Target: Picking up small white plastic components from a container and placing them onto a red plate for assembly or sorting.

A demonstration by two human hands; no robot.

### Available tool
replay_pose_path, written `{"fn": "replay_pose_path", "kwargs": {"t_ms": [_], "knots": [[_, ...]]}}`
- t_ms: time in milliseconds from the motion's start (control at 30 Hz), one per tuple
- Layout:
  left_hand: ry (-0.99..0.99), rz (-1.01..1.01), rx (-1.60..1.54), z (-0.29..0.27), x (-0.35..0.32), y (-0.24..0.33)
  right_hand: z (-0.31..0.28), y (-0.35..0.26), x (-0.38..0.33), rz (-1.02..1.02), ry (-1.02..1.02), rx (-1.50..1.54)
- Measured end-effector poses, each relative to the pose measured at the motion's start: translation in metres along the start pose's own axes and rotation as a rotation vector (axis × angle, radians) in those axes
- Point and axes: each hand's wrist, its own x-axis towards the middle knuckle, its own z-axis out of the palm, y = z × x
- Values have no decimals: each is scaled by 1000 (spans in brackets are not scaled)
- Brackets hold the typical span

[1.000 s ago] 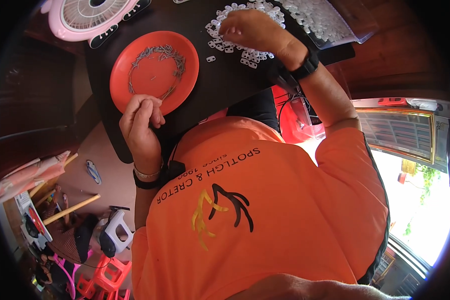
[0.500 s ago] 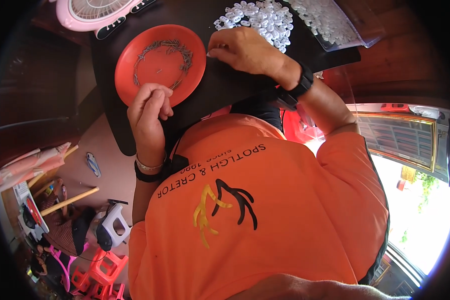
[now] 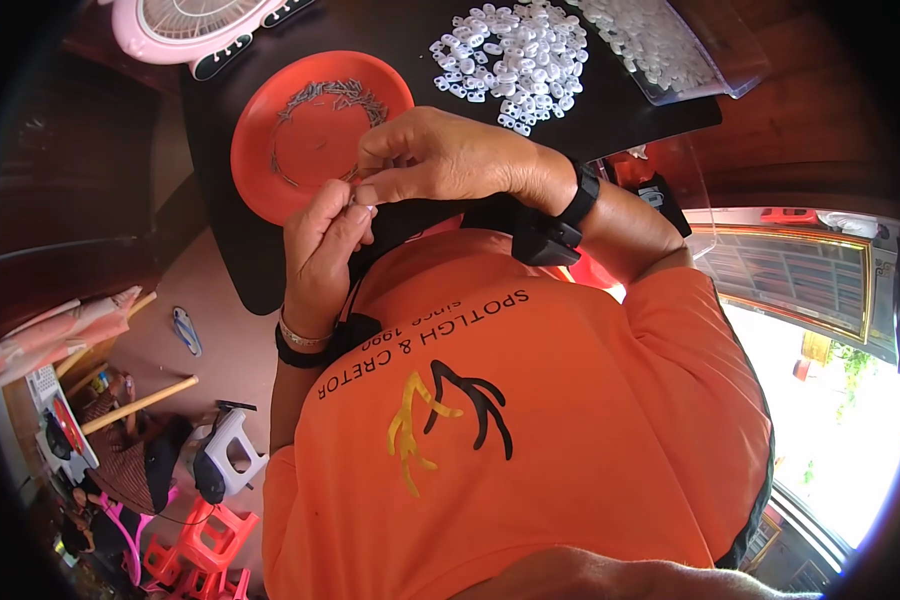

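My left hand (image 3: 320,240) and my right hand (image 3: 440,155) meet at the fingertips over the near right rim of a round red plate (image 3: 250,140). Both hands are closed in a pinch. Between the fingertips a bit of a small white plastic piece (image 3: 372,209) shows; the fingers cover most of it. Whatever else the left fingers hold is hidden. Thin grey metal nails (image 3: 345,93) lie in a ring inside the plate, mostly along its far and right side. Beyond my right hand spreads a pile of small white oval plastic pieces (image 3: 535,60) with dark holes.
The plate and pile rest on a black table (image 3: 440,110). A clear bin (image 3: 670,60) of white pieces stands at the far right, a pink fan (image 3: 185,30) at the far left. Red stools (image 3: 215,535), a white stool (image 3: 240,455) and a person (image 3: 135,455) are at lower left.
My right hand has come from beside the pile, left and nearer, to meet my left hand. The left hand has shifted slightly right and nearer.
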Motion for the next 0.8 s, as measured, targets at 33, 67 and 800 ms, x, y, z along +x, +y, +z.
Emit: {"fn": "replay_pose_path", "kwargs": {"t_ms": [33, 67, 800], "knots": [[17, -4, -19, -1, -1, 0, -6, -3, 1, 13, -45, -39], [34, -8, -38, -2, -1, -1, -11, -4, 1, 25, -90, -79], [371, 8, -276, -24, -13, -4, -91, 28, 46, -484, -81, -1234]]}}
